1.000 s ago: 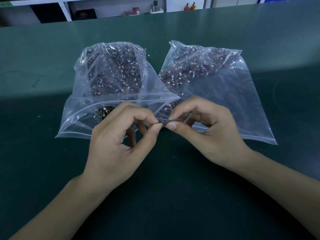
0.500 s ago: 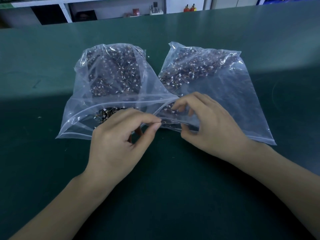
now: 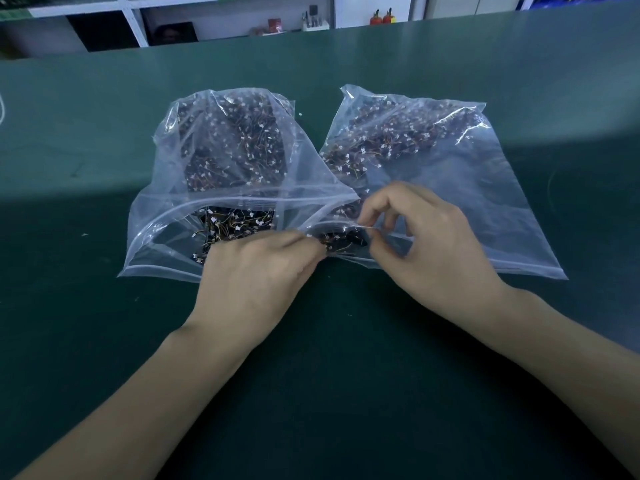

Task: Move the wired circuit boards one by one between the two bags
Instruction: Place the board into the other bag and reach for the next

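Head view:
- Two clear zip bags flat on a dark green counter point(image 3: 346, 393), side by side, mouths toward the camera.
- Left bag point(image 3: 173, 188): mouth gaping wide, dark wired circuit boards point(image 3: 239, 150) heaped inside, some showing through the opening.
- Right bag point(image 3: 485, 188): boards massed toward its far end, a few near the mouth; near left corner overlapped by the left bag's corner.
- Left hand point(image 3: 256, 275): knuckles up, fingertips bunched at the right bag's mouth edge, next to a small dark clump of boards point(image 3: 341, 239); whether pinching plastic or a board, cannot tell.
- Right hand point(image 3: 429, 247): thumb and forefinger pinching the upper lip of the right bag's mouth, lifted just off the lower layer; other fingers curled loosely.
- White shelves point(image 3: 242, 15) with small items beyond the counter's far edge.
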